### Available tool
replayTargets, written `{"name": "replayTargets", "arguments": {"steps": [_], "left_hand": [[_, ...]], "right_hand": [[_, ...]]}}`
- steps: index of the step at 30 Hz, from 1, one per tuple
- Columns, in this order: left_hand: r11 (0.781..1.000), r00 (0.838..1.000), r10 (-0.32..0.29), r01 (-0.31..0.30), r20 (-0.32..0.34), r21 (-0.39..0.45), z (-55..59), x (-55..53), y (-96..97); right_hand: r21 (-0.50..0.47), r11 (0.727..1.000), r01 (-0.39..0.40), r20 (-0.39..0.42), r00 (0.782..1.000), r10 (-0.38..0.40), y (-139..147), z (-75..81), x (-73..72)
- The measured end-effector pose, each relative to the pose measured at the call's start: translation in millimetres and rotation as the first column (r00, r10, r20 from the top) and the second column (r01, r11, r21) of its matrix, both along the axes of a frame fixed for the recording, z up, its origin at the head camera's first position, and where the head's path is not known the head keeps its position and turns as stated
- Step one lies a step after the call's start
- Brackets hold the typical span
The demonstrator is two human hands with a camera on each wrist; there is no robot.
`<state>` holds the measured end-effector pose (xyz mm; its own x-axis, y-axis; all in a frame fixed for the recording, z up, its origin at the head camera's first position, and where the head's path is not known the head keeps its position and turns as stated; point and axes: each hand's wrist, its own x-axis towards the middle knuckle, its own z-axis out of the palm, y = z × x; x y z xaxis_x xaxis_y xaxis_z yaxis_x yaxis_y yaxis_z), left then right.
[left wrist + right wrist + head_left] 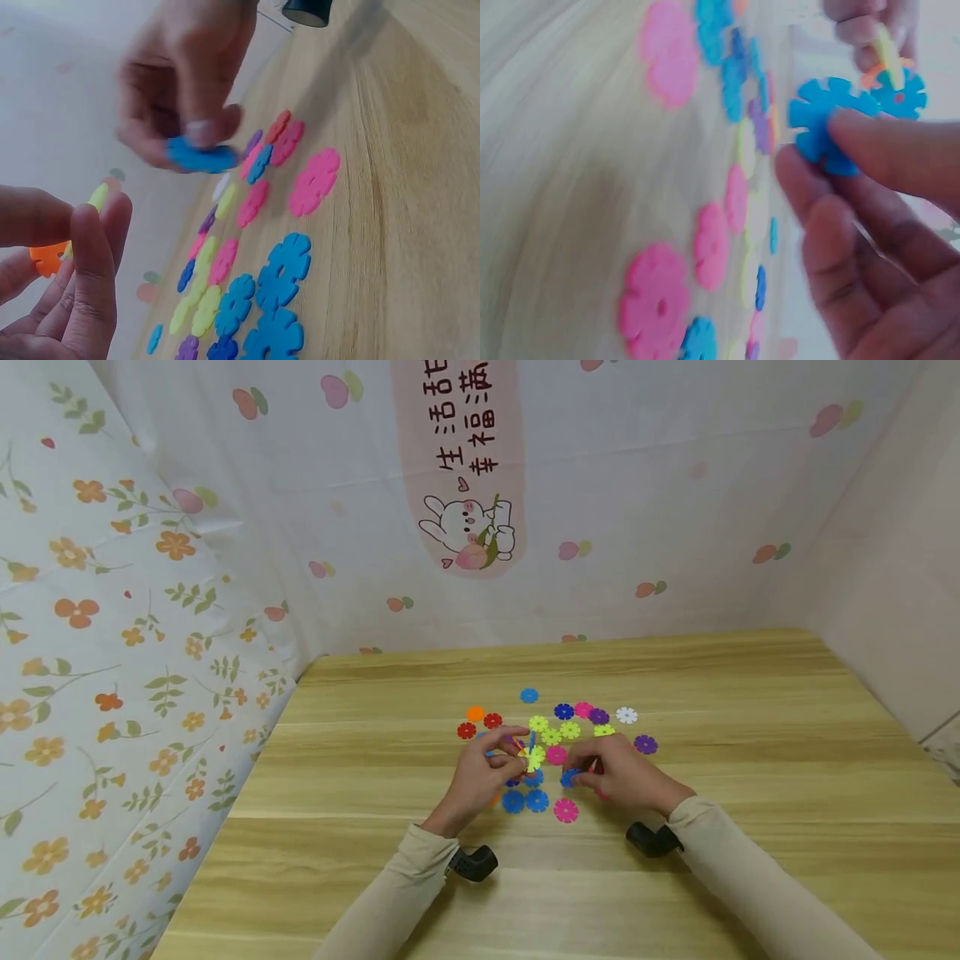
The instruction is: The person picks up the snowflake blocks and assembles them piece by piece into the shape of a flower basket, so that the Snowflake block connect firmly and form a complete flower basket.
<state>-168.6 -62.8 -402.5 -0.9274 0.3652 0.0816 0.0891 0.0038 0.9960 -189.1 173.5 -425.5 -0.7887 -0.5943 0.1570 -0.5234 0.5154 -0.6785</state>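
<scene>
My left hand point(480, 773) pinches a yellow notched plastic snowflake disc point(536, 757) between thumb and fingers, above the table. An orange disc point(46, 259) and a blue disc point(910, 103) are joined to that yellow piece, partly hidden by the fingers. To its right, my right hand point(624, 774) grips a separate blue snowflake disc point(821, 112) by thumb and fingertips. This disc is tilted and held up off the table, apart from the joined pieces in the head view. More flat discs lie beneath and between both hands.
Loose discs are spread on the wooden table point(337, 827), among them pink point(566, 811), white point(627, 716), purple point(646, 744) and red point(467, 731) ones. A printed cloth point(637, 510) hangs behind the table. Black wrist cameras point(476, 864) sit under both sleeves.
</scene>
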Motion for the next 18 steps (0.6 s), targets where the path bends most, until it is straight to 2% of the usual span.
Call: {"name": "replayTargets", "arguments": {"steps": [3,6,9,13,18], "left_hand": [[1.0,1.0,-0.005,0.005,0.01,0.019,-2.3,-0.2,2.2],[1.0,1.0,-0.003,0.003,0.015,0.02,-3.1,-0.4,3.3],[1.0,1.0,0.001,-0.001,0.005,0.006,-3.3,-0.2,4.0],[1.0,1.0,-0.006,0.006,-0.008,-0.007,-2.8,0.1,4.6],[0.999,0.999,-0.041,0.041,-0.007,0.024,-3.2,-0.3,4.5]], "right_hand": [[-0.114,0.992,0.051,-0.038,0.998,-0.056,-2.7,4.1,-0.1],[-0.184,0.976,0.115,-0.061,0.99,-0.128,-8.1,8.0,0.2],[-0.215,0.964,0.154,-0.074,0.982,-0.173,-13.0,10.5,1.1],[-0.234,0.959,0.162,-0.077,0.98,-0.184,-17.0,10.7,2.1],[-0.244,0.955,0.17,-0.081,0.977,-0.195,-18.9,9.6,2.7]]}}
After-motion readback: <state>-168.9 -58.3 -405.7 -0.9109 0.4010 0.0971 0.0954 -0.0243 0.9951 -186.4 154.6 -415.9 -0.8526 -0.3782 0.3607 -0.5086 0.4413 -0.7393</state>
